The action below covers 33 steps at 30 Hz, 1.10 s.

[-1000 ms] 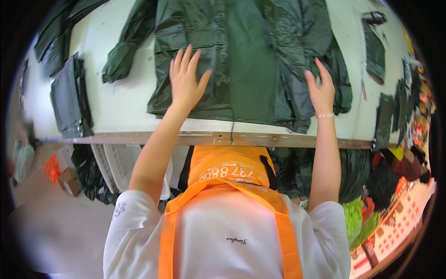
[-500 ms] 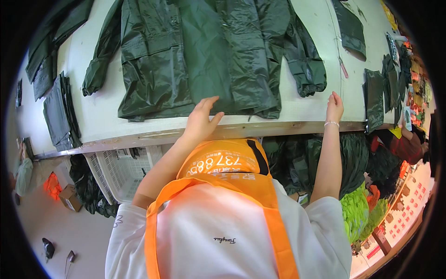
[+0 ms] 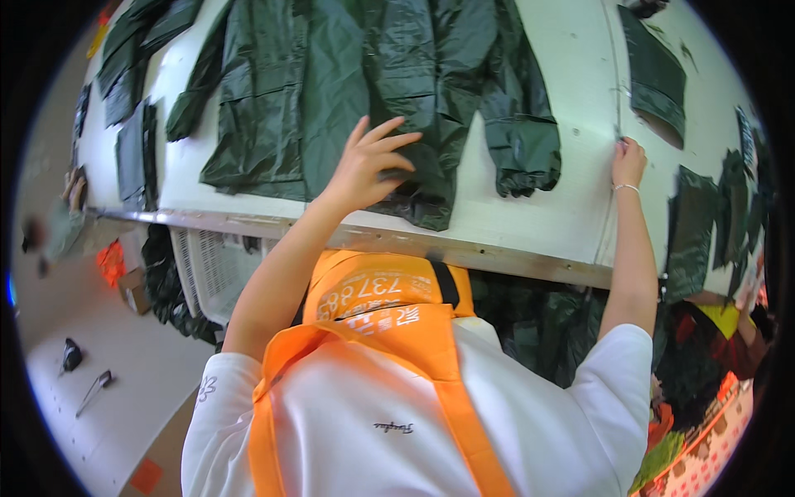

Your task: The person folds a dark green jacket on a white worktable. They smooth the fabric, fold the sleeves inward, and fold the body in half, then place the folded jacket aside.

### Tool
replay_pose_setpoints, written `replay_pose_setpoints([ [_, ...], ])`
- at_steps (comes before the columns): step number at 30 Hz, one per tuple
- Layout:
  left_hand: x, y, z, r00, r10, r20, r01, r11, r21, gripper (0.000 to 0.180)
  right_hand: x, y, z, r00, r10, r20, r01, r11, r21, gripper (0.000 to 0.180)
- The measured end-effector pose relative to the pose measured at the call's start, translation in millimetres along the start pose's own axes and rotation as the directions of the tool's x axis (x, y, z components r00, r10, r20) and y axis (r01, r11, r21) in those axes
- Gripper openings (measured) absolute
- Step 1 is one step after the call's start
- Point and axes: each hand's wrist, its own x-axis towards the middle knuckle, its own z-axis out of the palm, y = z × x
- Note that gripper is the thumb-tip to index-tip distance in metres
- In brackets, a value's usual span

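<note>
A dark green, shiny jacket (image 3: pixel 273 124) lies spread on the white table, its front open and its sleeves out to both sides. Over its lower front, my left hand (image 3: pixel 368 170) has its fingers spread and slightly blurred, holding nothing. Whether it touches the cloth I cannot tell. To the right of the jacket's cuff (image 3: pixel 526 157), my right hand (image 3: pixel 629 163) is closed at the spot where a small red-handled tool lay. Only a thin dark tip shows above the fingers; the hand covers the rest.
Folded dark green pieces lie at the left (image 3: pixel 137 157) and right (image 3: pixel 694 232) of the white table (image 3: pixel 580 91). A curved green piece (image 3: pixel 654 79) lies beyond my right hand. Under the table edge stand a white crate (image 3: pixel 219 269) and dark garments. Another person's arm shows at far right.
My right hand has reached forward and right and closed where the red-handled tool lay. My left hand has lifted forward from the hem, fingers spreading. The whole view has turned and shifted.
</note>
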Motion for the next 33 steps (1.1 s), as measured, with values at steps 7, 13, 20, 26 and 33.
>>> replay_pose_setpoints([
  [7,68.1,9.0,-1.6,0.993,-0.067,0.098,0.087,0.972,-0.219,0.019,-33.5,-102.9,-66.1,0.982,0.189,-0.010,-0.135,0.736,0.663,0.027],
  [13,93.0,31.2,7.0,0.970,-0.157,0.185,0.187,0.969,-0.159,0.021,-101.0,-235.5,-120.6,0.917,-0.132,0.375,-0.287,0.435,0.854,0.026],
  [20,92.3,22.2,5.3,0.903,-0.313,0.293,0.395,0.873,-0.286,0.027,-112.8,-268.5,-77.4,0.911,-0.035,0.410,-0.403,0.134,0.905,0.018],
  [26,90.2,18.3,2.4,0.809,-0.411,0.419,0.581,0.666,-0.468,0.025,-117.4,-262.8,-88.7,0.749,0.025,0.662,-0.662,0.022,0.749,0.015],
  [33,86.1,21.7,12.6,0.899,-0.381,0.214,0.427,0.663,-0.615,0.020,-119.3,-253.5,-97.5,0.716,-0.037,0.697,-0.694,-0.143,0.705,0.015],
])
